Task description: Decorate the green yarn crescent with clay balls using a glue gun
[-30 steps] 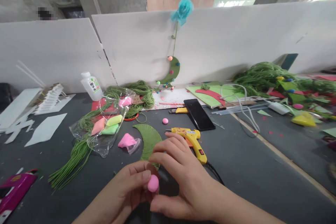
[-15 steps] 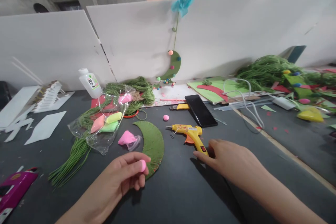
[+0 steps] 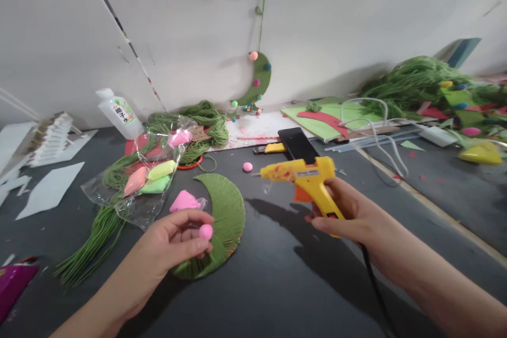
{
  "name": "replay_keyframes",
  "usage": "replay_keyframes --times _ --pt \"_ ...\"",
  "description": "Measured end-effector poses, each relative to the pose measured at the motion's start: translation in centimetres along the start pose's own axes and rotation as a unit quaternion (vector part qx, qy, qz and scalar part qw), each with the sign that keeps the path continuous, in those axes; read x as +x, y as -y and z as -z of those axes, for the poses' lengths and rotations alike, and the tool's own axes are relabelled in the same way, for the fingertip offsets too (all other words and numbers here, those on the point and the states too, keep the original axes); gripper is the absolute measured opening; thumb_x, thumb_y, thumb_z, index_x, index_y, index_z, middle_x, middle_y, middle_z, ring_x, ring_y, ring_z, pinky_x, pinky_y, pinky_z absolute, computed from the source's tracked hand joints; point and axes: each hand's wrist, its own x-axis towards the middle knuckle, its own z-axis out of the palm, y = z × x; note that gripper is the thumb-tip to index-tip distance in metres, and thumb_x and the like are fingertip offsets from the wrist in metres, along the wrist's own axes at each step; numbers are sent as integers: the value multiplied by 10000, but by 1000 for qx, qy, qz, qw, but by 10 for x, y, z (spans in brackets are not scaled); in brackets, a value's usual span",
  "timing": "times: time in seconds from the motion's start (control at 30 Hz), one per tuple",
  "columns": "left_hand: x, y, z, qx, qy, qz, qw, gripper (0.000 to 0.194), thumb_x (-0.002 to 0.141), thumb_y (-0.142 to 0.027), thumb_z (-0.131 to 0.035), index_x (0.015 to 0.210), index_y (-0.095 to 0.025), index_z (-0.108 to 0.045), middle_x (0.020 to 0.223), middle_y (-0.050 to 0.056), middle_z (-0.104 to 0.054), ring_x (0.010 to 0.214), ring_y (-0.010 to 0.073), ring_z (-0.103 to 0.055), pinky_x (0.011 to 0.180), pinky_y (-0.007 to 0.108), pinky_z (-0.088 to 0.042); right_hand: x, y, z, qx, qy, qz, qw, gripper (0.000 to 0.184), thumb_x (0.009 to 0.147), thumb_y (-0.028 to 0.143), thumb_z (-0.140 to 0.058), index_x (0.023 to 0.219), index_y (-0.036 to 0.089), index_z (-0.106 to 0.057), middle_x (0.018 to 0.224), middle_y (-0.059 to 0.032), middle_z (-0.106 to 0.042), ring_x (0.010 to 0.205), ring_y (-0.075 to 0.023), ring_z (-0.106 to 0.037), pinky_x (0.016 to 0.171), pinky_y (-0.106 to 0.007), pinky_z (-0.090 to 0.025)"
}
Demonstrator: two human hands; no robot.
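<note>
Between the thumb and fingers of my left hand (image 3: 178, 240) is a small pink clay ball (image 3: 205, 231). Just beneath that hand, a green yarn-wrapped crescent (image 3: 225, 211) lies on the dark table. My right hand (image 3: 348, 211) grips a yellow hot glue gun (image 3: 317, 182) by its handle, raised off the table with its nozzle pointing left. A second pink ball (image 3: 247, 167) rests on the table near the nozzle. Partly behind my left hand sits a lump of pink clay (image 3: 184, 201) in clear wrap.
A clear bag of coloured clay packs (image 3: 160, 170) and green yarn (image 3: 106, 227) lie at left, near a white bottle (image 3: 121, 115). Behind the glue gun are a black phone (image 3: 297, 143) and a yellow cutter (image 3: 274, 148). A decorated crescent (image 3: 263, 76) hangs against the white board.
My right hand has taken hold of the glue gun and lifted it off the table. My left hand, still pinching the pink ball, has turned slightly. The view has tilted down.
</note>
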Motion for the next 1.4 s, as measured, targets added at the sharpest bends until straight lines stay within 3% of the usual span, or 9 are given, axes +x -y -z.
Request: replay_keyframes --times 0.13,0.23,0.37,0.47,0.6,0.67,0.9,1.13,1.4 --pt "9 -4 -5 134 19 -55 989 222 705 -367 -720 866 -219 -682 782 0 -626 728 146 -559 646 229 -426 -3 22 -11 -17 105 -93 990 365 651 437 -731 872 166 -625 593 40 -555 561 -111 -530 529 -203 -397" --pt "12 0 -8 231 36 -104 967 183 762 -391 -657 809 -217 -690 818 17 -627 749 161 -542 659 239 -427 5 30 -23 -24 187 -124 974 276 684 395 -690 826 170 -619 572 40 -567 465 -90 -510 460 -190 -379" --pt "11 11 -6 125 9 -54 991 222 722 -375 -713 889 -230 -697 798 1 -632 747 150 -561 688 229 -447 15 19 -31 15 244 -116 963 215 646 316 -694 812 192 -636 672 32 -598 428 -60 -460 414 -173 -397" --pt "12 14 -2 -48 12 36 998 291 714 -354 -740 970 -225 -688 776 -6 -636 698 116 -563 628 194 -444 12 4 -30 22 253 -112 961 281 635 405 -738 841 224 -676 796 12 -643 484 -71 -492 443 -173 -441" --pt "16 11 -3 -162 29 105 981 159 736 -271 -734 862 -183 -694 739 -7 -613 611 72 -523 591 174 -432 -1 -3 -29 16 260 -93 961 207 735 421 -699 846 246 -692 838 -3 -679 758 -162 -629 687 -231 -534" --pt "17 9 -5 -177 38 112 977 141 736 -264 -733 830 -170 -687 711 -7 -603 600 72 -520 575 173 -425 -7 -2 -31 13 270 -66 961 145 756 370 -688 849 260 -695 872 3 -700 823 -179 -649 752 -241 -537" --pt "12 9 -10 -166 82 121 975 133 748 -253 -724 821 -161 -660 623 -20 -575 563 62 -493 546 159 -386 -11 -3 -35 -52 266 -40 962 122 688 329 -712 806 299 -720 741 37 -742 613 -177 -666 522 -185 -545" --pt "14 9 -10 -174 75 124 974 150 720 -224 -748 822 -155 -661 667 -17 -586 604 62 -513 576 154 -402 -10 10 -46 15 287 -75 955 382 715 319 -716 1096 334 -707 975 23 -757 917 -236 -696 839 -263 -543" --pt "13 11 -9 -191 75 119 971 151 709 -190 -751 826 -157 -662 676 -16 -602 616 67 -542 576 150 -415 -11 7 -48 9 254 -68 965 346 654 343 -751 1000 339 -739 843 41 -762 856 -239 -702 761 -255 -570"
